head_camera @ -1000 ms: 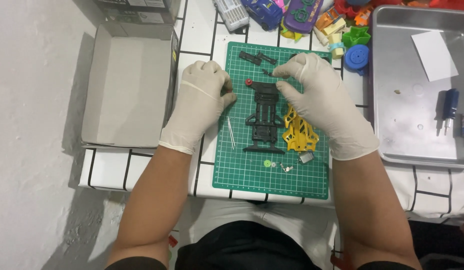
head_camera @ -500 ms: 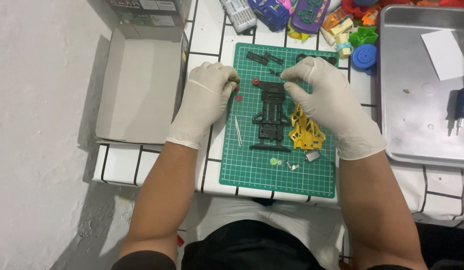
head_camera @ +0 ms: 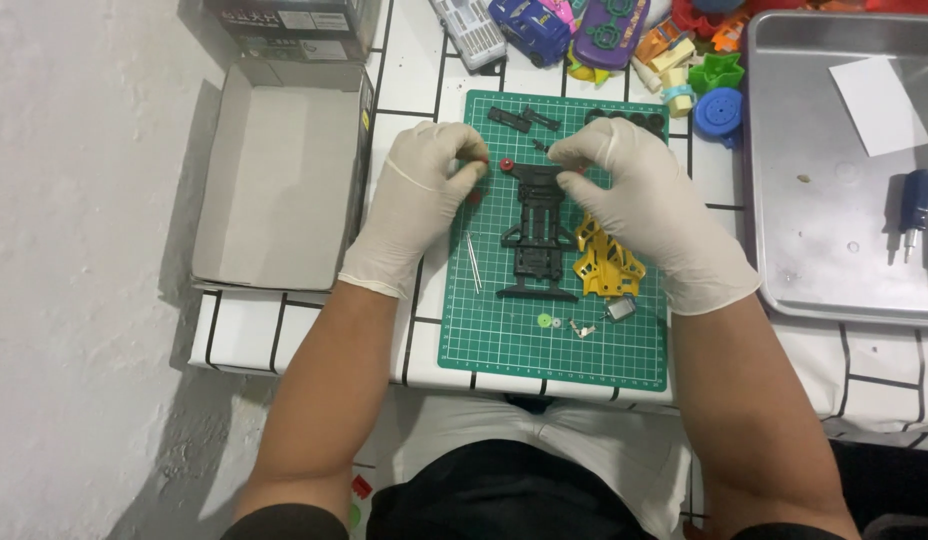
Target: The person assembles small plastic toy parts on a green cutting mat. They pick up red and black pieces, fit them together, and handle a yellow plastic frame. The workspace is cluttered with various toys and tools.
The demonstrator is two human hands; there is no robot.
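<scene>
Left hand (head_camera: 424, 195) gloved, curled, fingertips pinched on a small red part (head_camera: 476, 196). Right hand (head_camera: 644, 205) arched, fingers narrowed at top of black chassis (head_camera: 536, 232), flat on green cutting mat (head_camera: 504, 340).

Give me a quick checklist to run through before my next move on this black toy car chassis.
1. Black chassis flat on green cutting mat: ok.
2. Left hand gloved, at the chassis's top end beside the small red part: ok.
3. Right hand gloved, fingers at the chassis's top end: ok.
4. Thin metal rods on mat, left of chassis: ok.
5. What either hand's fingers pinch: cannot tell.
</scene>
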